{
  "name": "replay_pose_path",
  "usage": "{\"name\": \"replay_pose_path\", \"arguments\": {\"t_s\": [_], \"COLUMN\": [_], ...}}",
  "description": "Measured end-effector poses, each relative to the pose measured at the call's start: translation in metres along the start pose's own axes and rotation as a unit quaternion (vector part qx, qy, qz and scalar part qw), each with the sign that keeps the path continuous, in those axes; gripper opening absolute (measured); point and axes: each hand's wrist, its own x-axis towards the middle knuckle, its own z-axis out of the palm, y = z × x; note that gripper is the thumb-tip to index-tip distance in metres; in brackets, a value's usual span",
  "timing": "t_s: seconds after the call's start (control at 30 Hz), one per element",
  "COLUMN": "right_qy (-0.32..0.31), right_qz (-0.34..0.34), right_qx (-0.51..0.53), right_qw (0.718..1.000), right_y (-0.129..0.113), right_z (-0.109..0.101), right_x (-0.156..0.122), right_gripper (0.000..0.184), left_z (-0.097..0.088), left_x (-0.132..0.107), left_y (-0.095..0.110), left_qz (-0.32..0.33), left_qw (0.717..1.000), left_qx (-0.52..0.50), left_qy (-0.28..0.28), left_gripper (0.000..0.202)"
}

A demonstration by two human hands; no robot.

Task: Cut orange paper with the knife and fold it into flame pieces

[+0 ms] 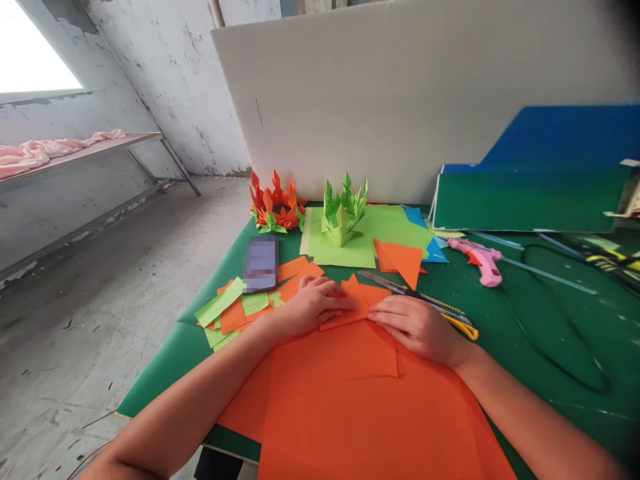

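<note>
A folded piece of orange paper (354, 305) with a raised pointed flap lies on larger orange sheets (370, 413). My left hand (317, 303) presses its left side, fingers together and bent over the paper. On its right edge, the fingertips of my right hand (420, 327) hold the fold down; that thumb is mostly hidden. Just beyond my right hand lie scissors or a blade (383, 281) and a yellow-handled cutter (465, 325), partly covered by the hand. Small green and orange paper pieces (233, 317) are scattered left of my left hand.
A phone (261, 263) lies at the left. Behind stand an orange paper crown (275, 203) and a green one (343, 217) on green sheets (395, 227). A pink glue gun (480, 259) with a black cord rests right. A white board (380, 100) closes off the back.
</note>
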Motion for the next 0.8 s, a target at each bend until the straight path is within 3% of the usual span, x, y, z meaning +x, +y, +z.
{"name": "replay_pose_path", "arguments": {"t_s": [0.8], "right_qy": [-0.019], "right_qz": [-0.009], "right_qx": [-0.004], "right_qw": [1.000], "right_y": [0.0000], "right_z": [0.0023], "right_x": [0.0013], "right_gripper": [0.031], "left_z": [0.0000], "left_x": [-0.0008], "left_y": [-0.0006], "left_qz": [0.021], "left_qw": [0.998], "left_qx": [0.063], "left_qy": [-0.020], "left_gripper": [0.032]}}
